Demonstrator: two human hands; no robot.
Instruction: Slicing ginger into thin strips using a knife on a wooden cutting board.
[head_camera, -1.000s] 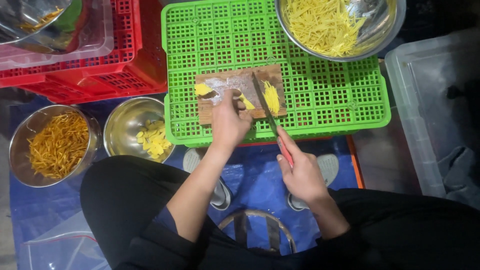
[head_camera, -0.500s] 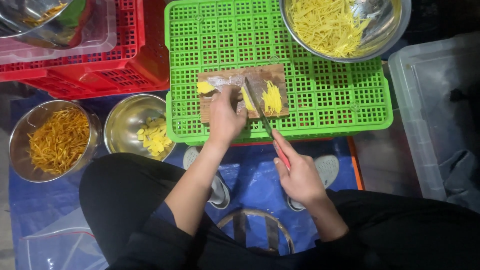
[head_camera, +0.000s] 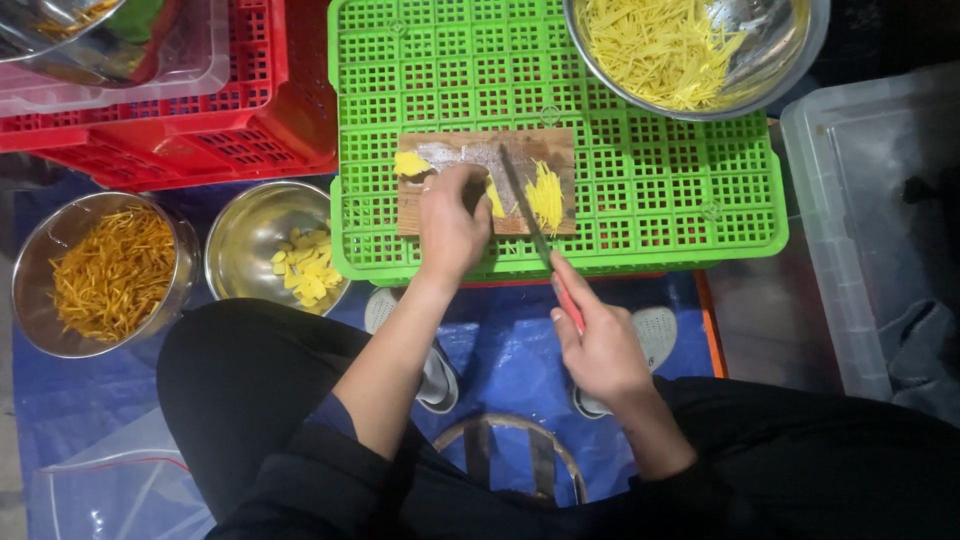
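Slicing a yellow piece (head_camera: 495, 198) on the wooden board (head_camera: 470, 150), the right hand (head_camera: 598, 345) is gripping a red-handled knife (head_camera: 528, 212) while the left hand (head_camera: 452, 222) is pressing, fingers curled, on the piece. Cut strips (head_camera: 546, 195) are lying beside the blade (one chunk (head_camera: 410, 163) is waiting uncut); the big bowl (head_camera: 790, 60) is holding many strips, and slices (head_camera: 305, 268) are sitting in a smaller bowl (head_camera: 245, 225), so much is done.

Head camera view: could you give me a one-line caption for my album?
Left hand steadies yellow slices on a wooden board while right hand cuts with a red-handled knife.
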